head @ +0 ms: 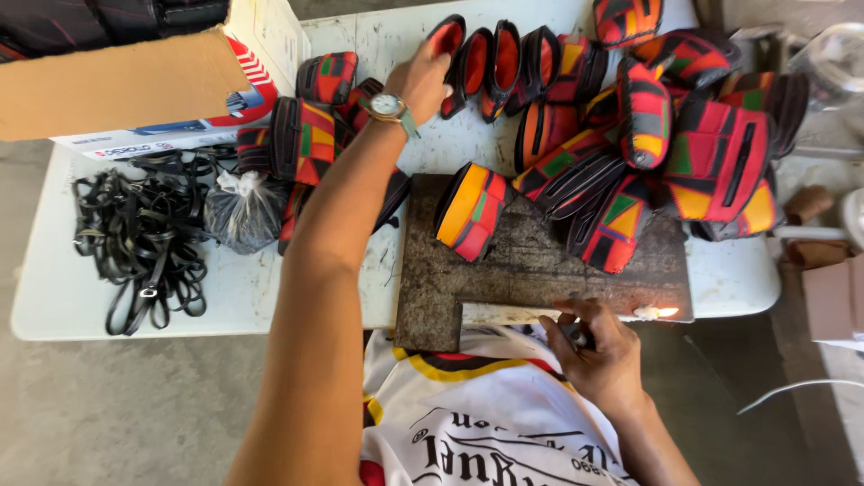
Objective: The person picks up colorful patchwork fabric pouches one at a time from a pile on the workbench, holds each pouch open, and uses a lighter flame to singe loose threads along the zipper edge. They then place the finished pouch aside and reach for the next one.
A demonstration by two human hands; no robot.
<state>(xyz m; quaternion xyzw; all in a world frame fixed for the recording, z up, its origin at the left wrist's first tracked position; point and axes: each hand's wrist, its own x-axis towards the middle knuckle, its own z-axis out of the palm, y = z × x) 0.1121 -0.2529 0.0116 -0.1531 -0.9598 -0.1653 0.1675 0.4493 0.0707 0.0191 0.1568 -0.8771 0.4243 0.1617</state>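
My left hand point(421, 79), with a wristwatch on its wrist, reaches across the white table point(225, 288) and grips the end pouch point(446, 40) of a row of red, black and patterned fabric pouches. My right hand point(601, 351) rests at the near edge of a dark worn board point(531, 270), fingers closed on a small dark tool that I cannot make out. A lit candle point(650, 312) burns on the board's edge just right of that hand. One patterned pouch point(470, 211) lies on the board.
A big heap of patterned pouches point(684, 135) covers the table's right half. Black straps point(139, 243) and a tied black plastic bag point(241, 211) lie at the left. A cardboard box point(135, 81) overhangs the far left corner. Small cartons point(832, 292) stand off the right edge.
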